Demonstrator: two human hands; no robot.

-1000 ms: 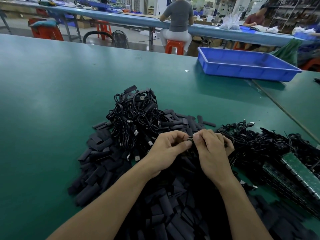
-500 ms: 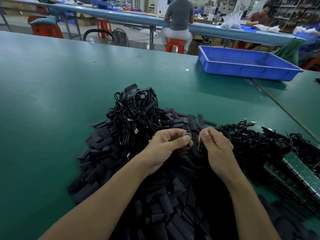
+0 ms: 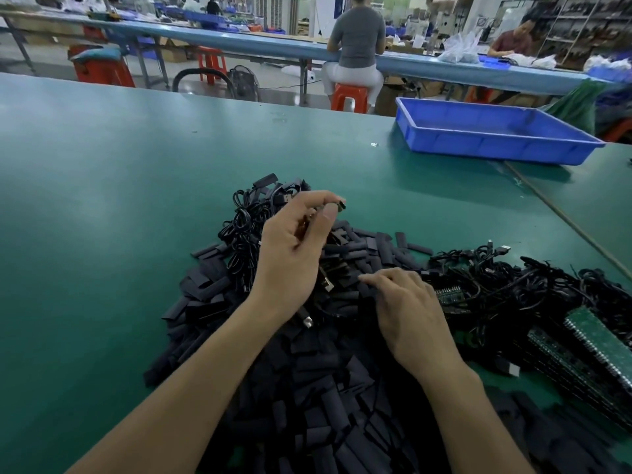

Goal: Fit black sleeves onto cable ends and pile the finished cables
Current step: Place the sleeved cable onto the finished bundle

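Hands now parted: left hand (image 3: 290, 248) pinches a cable end (image 3: 340, 205) above the cable pile (image 3: 244, 227); right hand (image 3: 407, 309), fingers (image 3: 379, 277) relaxed, touches loose sleeves (image 3: 362, 249).

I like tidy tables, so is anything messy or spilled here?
Yes. The black sleeves lie in a loose heap straight on the green table, some scattered at its edges, while the blue tray beyond them holds nothing visible.

On the counter (image 3: 102, 200), the cable pile (image 3: 246, 227) lies behind the sleeve heap (image 3: 307, 388); loose cables (image 3: 513, 285) lie right of it, and the tray (image 3: 478, 145) far behind-right.
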